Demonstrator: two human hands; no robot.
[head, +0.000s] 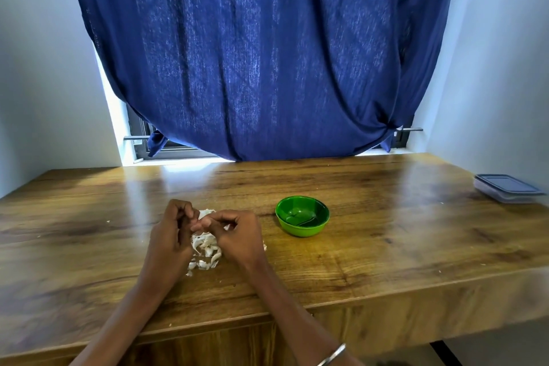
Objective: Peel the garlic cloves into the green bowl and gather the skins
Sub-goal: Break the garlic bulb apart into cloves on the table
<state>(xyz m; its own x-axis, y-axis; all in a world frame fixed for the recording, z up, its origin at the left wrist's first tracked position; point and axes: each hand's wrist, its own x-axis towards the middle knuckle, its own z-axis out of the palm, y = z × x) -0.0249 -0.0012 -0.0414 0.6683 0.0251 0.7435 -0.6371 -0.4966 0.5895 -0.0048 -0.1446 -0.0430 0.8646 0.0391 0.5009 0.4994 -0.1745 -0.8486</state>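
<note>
Table (386, 241) carries everything. Green bowl (302, 216) sits right of both hands, nearer the right hand (237, 235). Heap of garlic skins (205, 252) lies under the hands. Left hand (170, 232) and right hand pinch a small piece together; clove not discernible.

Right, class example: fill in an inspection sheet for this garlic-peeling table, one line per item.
Surface: wooden table, glossy, a few small flecks.
Job's things: green bowl right of the hands, no peeled cloves visible inside; pile of garlic skins under the hands.
Clutter: lidded plastic box at far right edge.
Grippers: left hand and right hand meet above the pile, fingers curled, pinching something small; cannot tell what.
Cables: nothing seen.
Surroundings: blue curtain over a window, white walls.
</note>
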